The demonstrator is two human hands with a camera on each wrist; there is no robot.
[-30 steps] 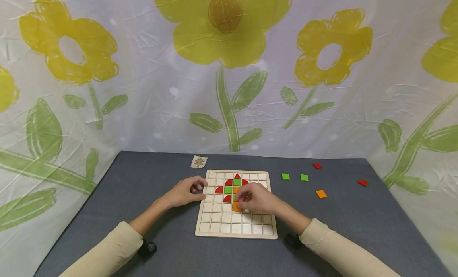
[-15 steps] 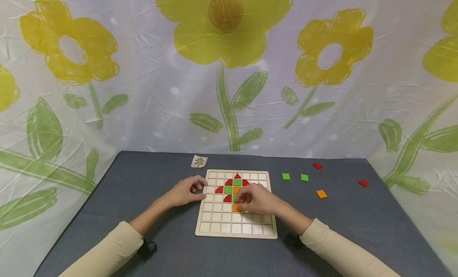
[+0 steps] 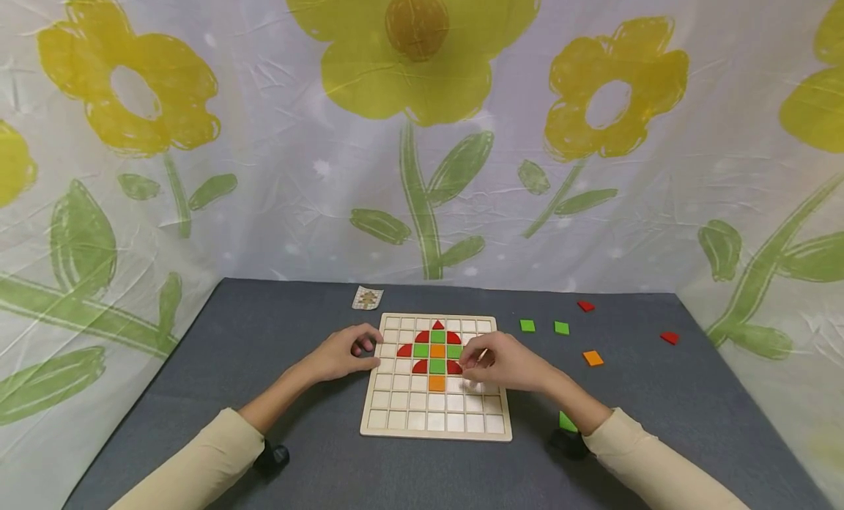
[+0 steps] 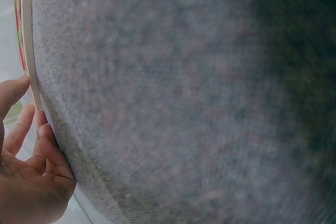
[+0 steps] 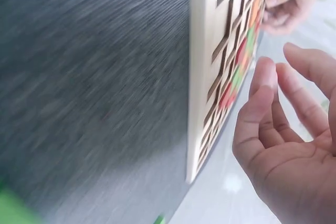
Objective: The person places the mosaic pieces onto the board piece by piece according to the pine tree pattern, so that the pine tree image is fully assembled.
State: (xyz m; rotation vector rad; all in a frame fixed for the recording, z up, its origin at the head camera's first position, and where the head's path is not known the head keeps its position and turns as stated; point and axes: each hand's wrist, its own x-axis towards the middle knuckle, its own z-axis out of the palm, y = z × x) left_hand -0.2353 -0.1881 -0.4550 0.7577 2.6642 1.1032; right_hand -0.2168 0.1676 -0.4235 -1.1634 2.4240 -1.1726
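Note:
A wooden grid board (image 3: 398, 420) lies on the table, with red, green and orange tiles set in its upper middle cells. An orange square (image 3: 437, 383) is the lowest tile, below a green square (image 3: 437, 366). My left hand (image 3: 343, 353) rests its thumb and fingertips against the board's left edge, spread apart along it; the left wrist view shows the fingers (image 4: 22, 128) touching the rim. Over the right side of the board hovers my right hand (image 3: 504, 360), near a red quarter-round tile (image 3: 453, 367). Its fingers (image 5: 252, 114) are loosely bent, with nothing visible between them.
Right of the board lie green squares (image 3: 561, 327), an orange square (image 3: 593, 357) and red pieces (image 3: 669, 338). Another green square (image 3: 567, 422) is partly hidden by my right forearm. A small pattern card (image 3: 367, 298) lies behind the board. A flower-printed cloth (image 3: 283, 202) hangs around the table.
My right hand has moved right, off the orange square, uncovering the tiles on the right of the pattern. A green square now shows beside my right wrist. The left hand has stayed put.

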